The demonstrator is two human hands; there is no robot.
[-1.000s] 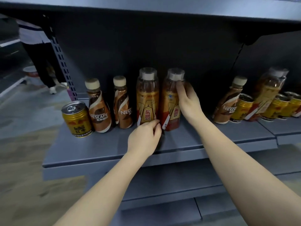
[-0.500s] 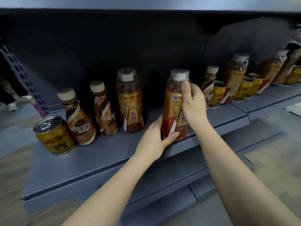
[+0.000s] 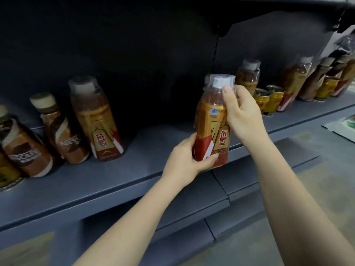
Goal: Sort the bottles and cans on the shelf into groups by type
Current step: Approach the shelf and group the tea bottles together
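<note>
I hold an orange energy-drink bottle (image 3: 211, 121) with a clear cap cover, upright, above the front edge of the grey shelf (image 3: 115, 181). My left hand (image 3: 188, 158) grips its base; my right hand (image 3: 244, 114) wraps its shoulder and neck. At the left stand a matching energy-drink bottle (image 3: 98, 120), two brown Nescafe bottles (image 3: 61, 131) (image 3: 23, 148) and a gold can (image 3: 7, 173) cut off by the frame edge. Farther right are another energy-drink bottle (image 3: 247, 77), two gold cans (image 3: 269, 98) and more bottles and cans (image 3: 318, 81), blurred.
The dark back panel (image 3: 153, 64) closes the shelf behind. A bare stretch of shelf lies between the left group and the held bottle. A lower shelf (image 3: 192, 217) juts out below. The floor (image 3: 317, 189) shows at the right.
The held bottle has moved right, away from the matching bottle and the left group, toward the right group. Both hands kept their grip, and my view has panned right.
</note>
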